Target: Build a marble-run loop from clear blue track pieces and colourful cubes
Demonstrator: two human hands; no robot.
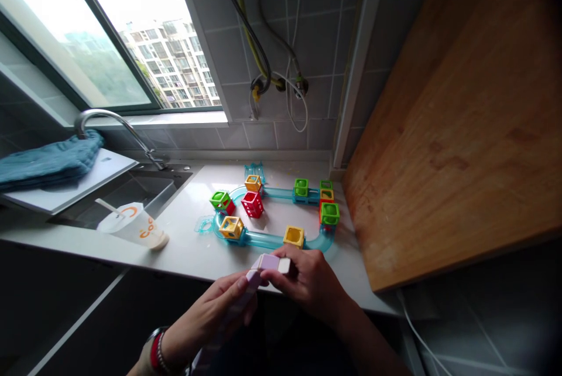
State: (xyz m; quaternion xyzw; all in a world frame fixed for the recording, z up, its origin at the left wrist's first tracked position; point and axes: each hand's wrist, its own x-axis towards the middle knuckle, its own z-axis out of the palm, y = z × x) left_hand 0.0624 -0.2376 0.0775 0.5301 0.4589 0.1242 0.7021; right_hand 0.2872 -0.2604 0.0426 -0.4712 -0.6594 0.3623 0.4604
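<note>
Held between both hands, in front of the counter's near edge, is a lavender-and-white snake puzzle (268, 262) made of wedge-like segments. It bends near its top, and its lower length runs down behind my left hand (213, 308), whose fingers are closed around it. My right hand (317, 283) pinches the upper end, close to a white end segment. Just beyond the hands lies a loop of clear blue toy track (266, 239). A yellow cube block (294, 236) on the track is nearest to my right hand. A red lattice block (252, 204) stands inside the loop.
Green blocks (329, 212) sit at the loop's right side. On the left, a drink cup with a straw (143, 226) stands by the sink (153, 194) and its faucet (118, 121). A large wooden board (465, 130) leans at right. Blue cloth (52, 159) lies on a white panel.
</note>
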